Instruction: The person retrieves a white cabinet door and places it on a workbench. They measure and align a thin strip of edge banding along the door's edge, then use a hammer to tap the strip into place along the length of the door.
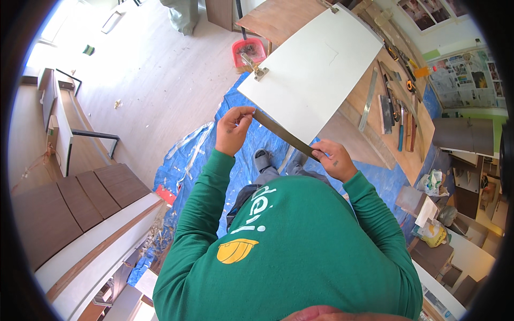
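Observation:
My left hand [234, 130] pinches the left end of a narrow dark brown strip [284, 133]. The strip's other end is in the closed fingers of my right hand [336, 159]. Between the two hands the strip stretches along the near edge of a large white board [318, 69]; whether it touches that edge I cannot tell. A metal spring clamp [254, 68] grips the board's left corner. Another clamp [328, 5] sits at its far end.
Right of the board, a wooden worktop [409, 152] carries a metal ruler [368, 99], a blue-handled tool [400, 136] and several other hand tools. Blue sheeting [203, 155] covers the floor by my feet. A red dustpan [249, 51] stands beyond the board's left corner. Brown panels [80, 198] lie at left.

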Demonstrator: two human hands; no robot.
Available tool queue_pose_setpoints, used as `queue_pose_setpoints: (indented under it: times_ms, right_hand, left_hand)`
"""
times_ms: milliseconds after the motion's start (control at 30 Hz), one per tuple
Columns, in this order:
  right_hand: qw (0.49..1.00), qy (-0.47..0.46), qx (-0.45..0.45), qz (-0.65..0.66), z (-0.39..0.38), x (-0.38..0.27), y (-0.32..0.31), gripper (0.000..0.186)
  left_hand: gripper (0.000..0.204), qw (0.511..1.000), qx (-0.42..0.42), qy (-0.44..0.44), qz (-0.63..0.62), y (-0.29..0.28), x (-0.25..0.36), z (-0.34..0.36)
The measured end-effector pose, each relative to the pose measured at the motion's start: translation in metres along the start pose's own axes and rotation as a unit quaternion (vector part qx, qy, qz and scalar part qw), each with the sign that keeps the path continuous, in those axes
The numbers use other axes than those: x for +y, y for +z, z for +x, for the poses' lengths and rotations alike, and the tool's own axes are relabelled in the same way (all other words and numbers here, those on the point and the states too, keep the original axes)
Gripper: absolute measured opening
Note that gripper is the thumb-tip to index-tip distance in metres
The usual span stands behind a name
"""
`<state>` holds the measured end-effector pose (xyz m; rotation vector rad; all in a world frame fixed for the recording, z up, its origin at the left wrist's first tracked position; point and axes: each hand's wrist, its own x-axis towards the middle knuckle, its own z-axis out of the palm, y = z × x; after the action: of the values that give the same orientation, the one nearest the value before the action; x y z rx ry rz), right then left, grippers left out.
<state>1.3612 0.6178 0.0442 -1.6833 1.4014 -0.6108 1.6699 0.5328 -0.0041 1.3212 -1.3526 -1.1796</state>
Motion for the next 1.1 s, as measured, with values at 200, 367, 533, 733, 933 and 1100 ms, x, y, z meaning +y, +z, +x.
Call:
queue_pose_setpoints:
  times_ms: [200, 367, 533, 733, 933, 1100]
  right_hand:
    - [0.999, -0.01, -0.002, -0.033, 0.001, -0.005, -0.007, 0.012]
    - [0.995, -0.048, 0.001, -0.082, 0.003, -0.01, -0.014, 0.012]
    - [0.993, -0.063, 0.007, -0.097, 0.006, -0.013, -0.02, 0.013]
    - [0.991, -0.073, 0.015, -0.107, 0.009, -0.013, -0.026, 0.013]
    - [0.993, -0.063, 0.002, -0.104, 0.012, -0.017, -0.028, 0.01]
    - [0.998, 0.014, -0.007, -0.065, 0.011, -0.017, -0.034, 0.01]
  left_hand:
    - [0.014, 0.995, -0.001, 0.047, 0.09, -0.006, 0.015, 0.003]
    - [0.014, 0.99, -0.008, 0.075, 0.117, -0.007, 0.016, 0.005]
    - [0.012, 0.986, -0.007, 0.096, 0.132, -0.005, 0.018, 0.007]
    - [0.01, 0.984, -0.012, 0.114, 0.139, -0.003, 0.016, 0.005]
    - [0.008, 0.97, -0.037, 0.136, 0.198, -0.004, 0.018, 0.005]
    - [0.009, 0.954, -0.082, 0.17, 0.234, -0.011, 0.01, 0.005]
